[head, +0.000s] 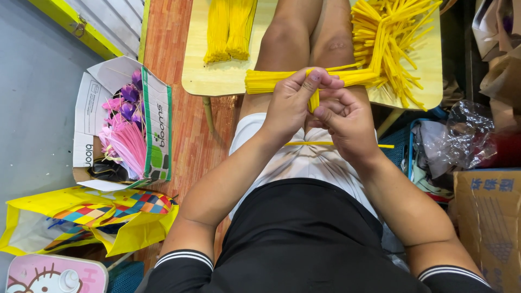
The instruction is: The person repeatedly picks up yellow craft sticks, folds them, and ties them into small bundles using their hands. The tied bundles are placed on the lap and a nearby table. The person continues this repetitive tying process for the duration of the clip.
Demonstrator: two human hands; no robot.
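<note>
Table: we see a low pale wooden table [217,81] across the top of the view, with the person's knees over its middle.
Loose stems: a big fan of yellow sticks [399,38] lies spread on the table's right part, and two neat yellow bunches [228,27] lie at its upper left.
Box: on the floor to the left we see an open cardboard box [157,119] holding pink and purple paper flowers [125,130].
Bag: below the box sits a yellow bag with a coloured woven pattern [108,217].
Held bundle: a tight yellow bundle [266,81] lies sideways over the knees at the table's near edge, its left end free, its right end running into the loose fan.
Left hand: our left hand [290,103] closes over the bundle from above, thumb and fingers pinching it at the middle.
Right hand: our right hand [347,119] is curled just beside the left, touching it, fingers bent around a short yellow piece [313,101] hanging from the bundle.
Single stick: one thin yellow stick [325,144] lies across the lap, under the wrists.
</note>
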